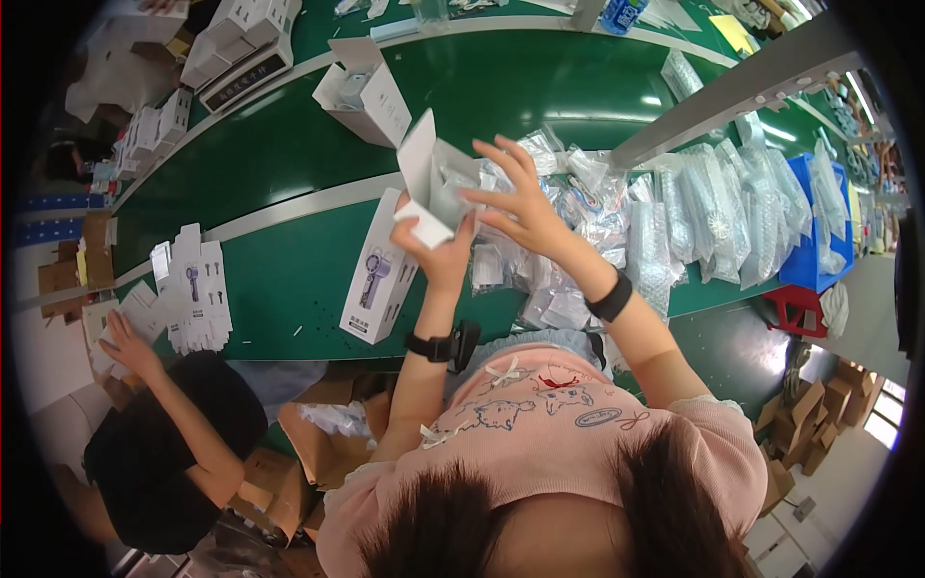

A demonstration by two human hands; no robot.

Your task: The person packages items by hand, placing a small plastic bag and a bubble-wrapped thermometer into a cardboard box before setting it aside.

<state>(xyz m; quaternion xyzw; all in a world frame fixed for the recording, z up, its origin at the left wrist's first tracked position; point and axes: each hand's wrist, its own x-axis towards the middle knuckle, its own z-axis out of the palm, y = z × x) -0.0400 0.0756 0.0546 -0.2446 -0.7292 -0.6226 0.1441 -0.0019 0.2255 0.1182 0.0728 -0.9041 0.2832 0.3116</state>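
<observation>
My left hand [443,255] grips a small white box [417,159] with its flap raised. Clear plastic wrapping [451,185] shows at the box's open side; what it wraps I cannot make out. Beside that opening, my right hand [525,207] has its fingers spread, the fingertips close to the plastic; whether they touch it I cannot tell. A white carton [381,279] printed with a purple handheld fan lies on the green table just left of my left hand. Farther back stands another white box [363,101], its lid up and something greyish inside.
Small clear bags [568,260] are heaped right of my hands, with bubble-wrap pouches [713,207] and a blue bin [809,231] beyond. A grey metal post [713,87] slants over the table. Flat printed cartons [198,299] lie left, near a co-worker's hand [130,345].
</observation>
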